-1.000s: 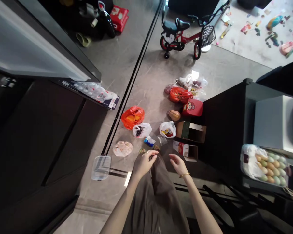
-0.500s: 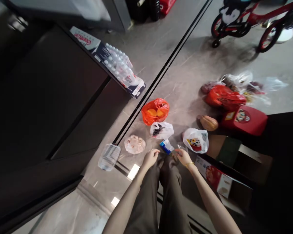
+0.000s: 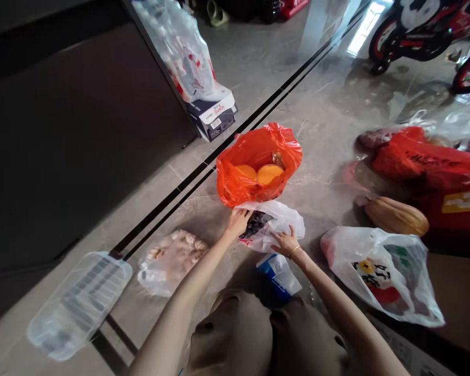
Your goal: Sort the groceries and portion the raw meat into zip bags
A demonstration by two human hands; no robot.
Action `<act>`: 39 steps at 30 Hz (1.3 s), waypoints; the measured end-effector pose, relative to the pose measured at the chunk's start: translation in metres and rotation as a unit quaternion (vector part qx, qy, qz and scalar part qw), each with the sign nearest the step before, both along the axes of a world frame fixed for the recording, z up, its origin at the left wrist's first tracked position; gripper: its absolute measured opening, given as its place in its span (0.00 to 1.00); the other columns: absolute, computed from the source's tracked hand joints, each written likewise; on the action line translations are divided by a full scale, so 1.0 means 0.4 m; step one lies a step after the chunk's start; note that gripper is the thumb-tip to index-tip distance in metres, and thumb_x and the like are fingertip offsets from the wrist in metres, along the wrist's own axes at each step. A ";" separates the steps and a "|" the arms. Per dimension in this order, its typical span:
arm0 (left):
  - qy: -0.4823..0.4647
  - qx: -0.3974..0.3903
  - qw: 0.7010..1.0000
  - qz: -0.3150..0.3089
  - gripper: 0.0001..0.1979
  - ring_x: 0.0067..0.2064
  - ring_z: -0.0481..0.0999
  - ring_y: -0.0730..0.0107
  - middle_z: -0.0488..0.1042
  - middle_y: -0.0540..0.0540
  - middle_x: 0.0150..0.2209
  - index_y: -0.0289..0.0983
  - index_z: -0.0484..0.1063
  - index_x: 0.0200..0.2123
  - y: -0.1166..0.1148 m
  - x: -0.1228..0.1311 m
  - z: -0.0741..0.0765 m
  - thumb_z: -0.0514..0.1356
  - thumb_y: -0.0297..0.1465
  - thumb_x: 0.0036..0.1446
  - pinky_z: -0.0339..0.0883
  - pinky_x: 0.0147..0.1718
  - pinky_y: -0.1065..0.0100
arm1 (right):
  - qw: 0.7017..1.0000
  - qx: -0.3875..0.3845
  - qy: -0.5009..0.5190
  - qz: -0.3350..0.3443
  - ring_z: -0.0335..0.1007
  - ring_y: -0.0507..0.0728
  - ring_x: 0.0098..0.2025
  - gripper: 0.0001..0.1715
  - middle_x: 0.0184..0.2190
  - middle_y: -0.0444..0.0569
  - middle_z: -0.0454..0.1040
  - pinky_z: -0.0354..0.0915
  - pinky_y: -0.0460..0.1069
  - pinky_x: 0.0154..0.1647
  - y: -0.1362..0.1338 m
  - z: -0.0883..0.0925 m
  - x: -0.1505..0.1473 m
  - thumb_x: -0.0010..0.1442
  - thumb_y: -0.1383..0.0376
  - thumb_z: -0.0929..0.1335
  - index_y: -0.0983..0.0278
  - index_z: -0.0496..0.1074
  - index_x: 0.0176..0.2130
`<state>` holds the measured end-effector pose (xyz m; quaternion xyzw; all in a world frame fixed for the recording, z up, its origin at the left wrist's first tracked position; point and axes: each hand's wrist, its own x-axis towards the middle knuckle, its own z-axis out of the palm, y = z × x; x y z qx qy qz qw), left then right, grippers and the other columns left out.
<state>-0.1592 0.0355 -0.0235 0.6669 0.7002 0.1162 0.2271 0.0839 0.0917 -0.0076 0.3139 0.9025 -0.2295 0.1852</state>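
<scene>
Both hands are down on the small white plastic bag with dark fruit inside (image 3: pixel 268 225), which lies on the grey stone floor (image 3: pixel 329 104) just in front of the person's knees. The left hand (image 3: pixel 238 222) has its fingers curled onto the bag's far left rim, apparently pinching the film, though the pinch itself is too small to tell for sure. The right hand (image 3: pixel 286 243) rests at the near right edge, fingers a little apart and laid over the plastic; a firm grip there cannot be made out.

Just beyond the left fingertips sits the orange plastic bag holding two round orange fruits (image 3: pixel 258 164), touching the white one. Right below the right palm lies a blue-and-white carton in clear wrap (image 3: pixel 278 274). Off beyond the right fingers is a larger white printed carrier bag (image 3: pixel 379 274), and past it a tan elongated squash (image 3: pixel 395 216). Left of the left wrist lies a clear bag of pale lumps (image 3: pixel 172 256), then a clear ribbed plastic box (image 3: pixel 78 303).

The film is thin and slack, so, as a judgement, handling it well means pinching both rim edges evenly, spreading gently, and keeping the mouth upward so the dark fruit does not roll out.
</scene>
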 end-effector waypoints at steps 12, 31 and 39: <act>-0.054 0.013 0.997 -0.062 0.07 0.50 0.71 0.58 0.75 0.43 0.48 0.39 0.75 0.27 -0.142 -0.084 0.102 0.61 0.35 0.52 0.48 0.57 0.52 | 0.999 -0.037 -0.009 -0.017 0.72 0.57 0.39 0.14 0.38 0.50 0.76 0.62 0.47 0.37 0.058 0.221 0.104 0.53 0.66 0.66 0.60 0.78 0.39; 0.000 0.051 0.969 0.241 0.13 0.52 0.70 0.58 0.74 0.44 0.52 0.40 0.77 0.33 -0.178 0.048 0.079 0.53 0.36 0.62 0.46 0.55 0.49 | 0.995 0.005 0.032 0.099 0.50 0.69 0.65 0.15 0.56 0.53 0.70 0.18 0.72 0.61 0.031 0.208 0.011 0.43 0.75 0.67 0.60 0.79 0.28; -0.011 0.053 0.968 0.244 0.15 0.46 0.71 0.60 0.76 0.44 0.42 0.38 0.75 0.30 -0.115 0.099 0.092 0.53 0.38 0.62 0.48 0.55 0.52 | 0.966 -0.230 0.072 0.096 0.71 0.63 0.49 0.21 0.40 0.46 0.79 0.28 0.71 0.64 -0.071 0.192 -0.021 0.39 0.77 0.64 0.59 0.77 0.30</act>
